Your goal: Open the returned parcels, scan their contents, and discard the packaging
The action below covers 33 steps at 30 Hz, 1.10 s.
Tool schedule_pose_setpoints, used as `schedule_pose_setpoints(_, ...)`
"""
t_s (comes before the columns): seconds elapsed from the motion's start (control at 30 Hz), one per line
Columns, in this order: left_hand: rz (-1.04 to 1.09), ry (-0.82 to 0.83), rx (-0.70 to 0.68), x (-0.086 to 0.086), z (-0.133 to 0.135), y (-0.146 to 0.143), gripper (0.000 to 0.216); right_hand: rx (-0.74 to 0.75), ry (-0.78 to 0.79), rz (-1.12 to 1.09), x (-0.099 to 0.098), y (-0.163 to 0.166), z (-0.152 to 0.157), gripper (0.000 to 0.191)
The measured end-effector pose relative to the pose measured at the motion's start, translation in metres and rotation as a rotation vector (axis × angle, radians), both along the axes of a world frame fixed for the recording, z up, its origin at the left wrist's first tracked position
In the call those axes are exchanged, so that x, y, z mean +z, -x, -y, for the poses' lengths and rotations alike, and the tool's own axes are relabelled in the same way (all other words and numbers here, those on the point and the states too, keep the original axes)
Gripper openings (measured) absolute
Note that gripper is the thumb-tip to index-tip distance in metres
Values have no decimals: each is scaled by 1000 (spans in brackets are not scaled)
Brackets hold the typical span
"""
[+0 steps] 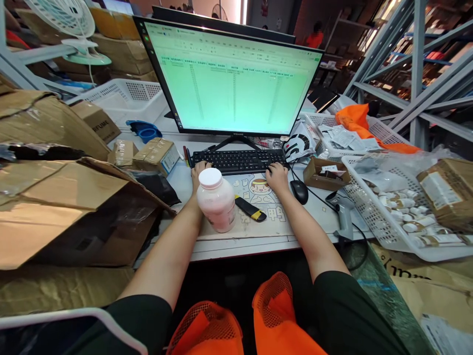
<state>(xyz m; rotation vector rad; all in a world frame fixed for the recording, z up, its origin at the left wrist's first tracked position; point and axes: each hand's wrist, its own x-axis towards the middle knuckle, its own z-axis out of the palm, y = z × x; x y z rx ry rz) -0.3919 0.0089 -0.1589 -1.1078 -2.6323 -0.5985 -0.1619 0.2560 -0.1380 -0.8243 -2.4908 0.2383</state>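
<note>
A black keyboard [236,161] lies on the desk below a monitor [236,79] that shows a pale green spreadsheet. My left hand [200,170] rests at the keyboard's left end, partly hidden behind a white-lidded jar [217,202] with pinkish contents. Over the keyboard's right end, my right hand [277,176] lies with fingers spread on the keys. To its right sits a black mouse [299,192]. Between my forearms a black and yellow box cutter [250,208] rests on the printed desk mat [266,228]. Neither hand grips anything that I can see.
Cardboard boxes [55,197] crowd the left side. A barcode scanner [344,214] and a small open box [327,173] are at the right. Beyond them a white basket [384,231] holds many small bottles. Metal shelving [417,64] rises behind, and a fan [68,19] stands back left.
</note>
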Motion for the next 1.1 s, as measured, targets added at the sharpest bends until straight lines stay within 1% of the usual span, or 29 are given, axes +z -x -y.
schedule_pose_setpoints(0.27,39,11,10,6,-2,-2,36,16,-13,9,2,0,1,39)
schedule_pose_setpoints(0.53,71,-37,8,14,1,-11,32,-1,3,-5,3,1,2,40)
schedule_pose_setpoints(0.6,83,-59,2,14,1,-12,31,-13,6,-6,4,1,2,40)
schedule_pose_setpoints(0.8,44,-50,13,8,0,-9,34,-76,28,-8,4,0,3,44)
schedule_pose_setpoints(1.1,73,-58,32,9,-1,-11,34,-118,40,-34,-7,0,-5,52)
